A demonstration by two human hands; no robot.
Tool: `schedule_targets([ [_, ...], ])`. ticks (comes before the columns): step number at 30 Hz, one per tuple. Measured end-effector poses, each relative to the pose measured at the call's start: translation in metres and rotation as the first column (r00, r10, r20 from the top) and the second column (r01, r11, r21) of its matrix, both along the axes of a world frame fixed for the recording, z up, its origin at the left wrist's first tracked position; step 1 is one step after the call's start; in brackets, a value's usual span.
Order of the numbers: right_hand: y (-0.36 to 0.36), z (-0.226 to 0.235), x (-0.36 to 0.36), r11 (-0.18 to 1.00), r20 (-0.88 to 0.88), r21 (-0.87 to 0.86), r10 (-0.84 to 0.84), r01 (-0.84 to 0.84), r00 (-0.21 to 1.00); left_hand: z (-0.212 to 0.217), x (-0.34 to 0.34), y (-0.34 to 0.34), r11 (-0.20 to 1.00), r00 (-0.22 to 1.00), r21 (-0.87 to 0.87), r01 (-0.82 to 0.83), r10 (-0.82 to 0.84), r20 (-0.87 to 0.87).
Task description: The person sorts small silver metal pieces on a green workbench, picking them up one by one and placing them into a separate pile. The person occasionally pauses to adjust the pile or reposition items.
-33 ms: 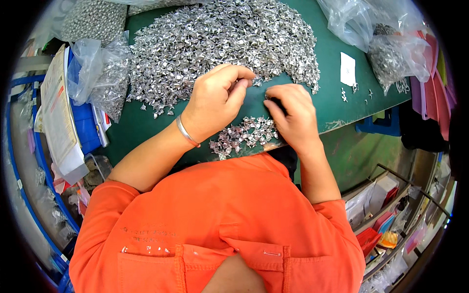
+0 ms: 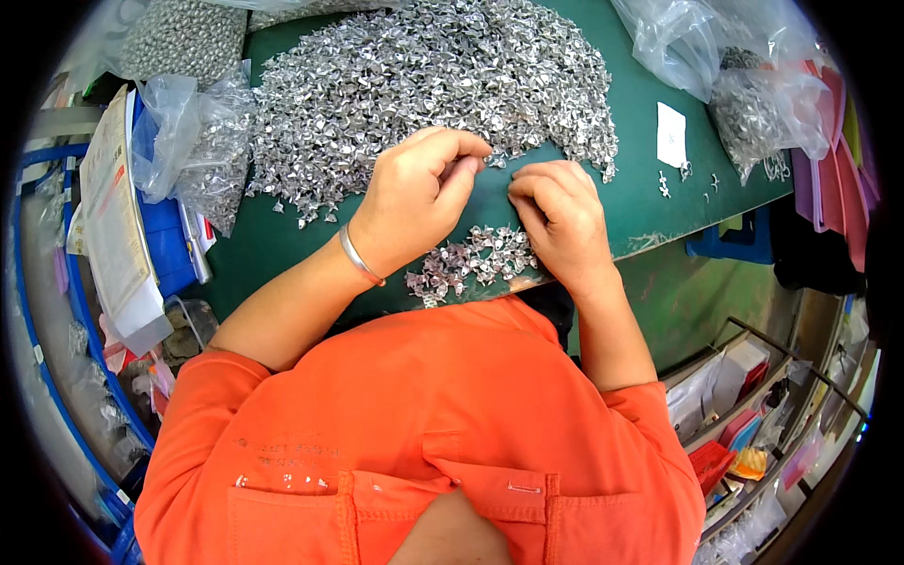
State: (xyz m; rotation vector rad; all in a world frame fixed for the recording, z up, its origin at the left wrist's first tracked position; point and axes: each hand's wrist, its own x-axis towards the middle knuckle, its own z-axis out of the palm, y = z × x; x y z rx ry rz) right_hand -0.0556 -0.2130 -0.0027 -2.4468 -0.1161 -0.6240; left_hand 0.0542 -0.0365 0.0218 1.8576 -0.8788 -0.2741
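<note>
A large heap of small silvery metal pieces (image 2: pixel 424 75) covers the far part of the green table (image 2: pixel 330 254). At its near edge is my left hand (image 2: pixel 424 188), thumb and forefinger pinched together; whatever lies between the tips is too small to make out. My right hand (image 2: pixel 565 212) is a little to the right, apart from the left, with its fingers curled toward the thumb and their tips partly hidden. Below and between both hands lies a smaller cluster of similar metal pieces (image 2: pixel 476 264), close to the table's front edge.
Clear bags of metal parts stand at left (image 2: pixel 212 155) and at right (image 2: pixel 753 113). A white paper slip (image 2: pixel 670 135) lies on the right, near a few loose pieces (image 2: pixel 664 184). Papers (image 2: pixel 113 207) and a blue-framed rack (image 2: pixel 94 377) stand left; a blue stool (image 2: pixel 734 240) is right.
My right hand has turned slightly and its fingers have drawn closer to the thumb. The left hand has hardly moved.
</note>
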Motion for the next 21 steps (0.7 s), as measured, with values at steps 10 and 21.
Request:
schedule_targets([
  [10,-0.015,0.012,-0.015,0.979,-0.096,0.204,0.036,-0.016,0.995,-0.003,-0.006,0.015,0.997,0.997,0.018,0.078,-0.078,-0.015],
  [21,-0.019,0.004,-0.034,0.971,-0.128,0.170,-0.149,0.170,0.980,-0.018,-0.017,-0.016,0.976,0.965,-0.032,0.214,-0.207,0.161],
])
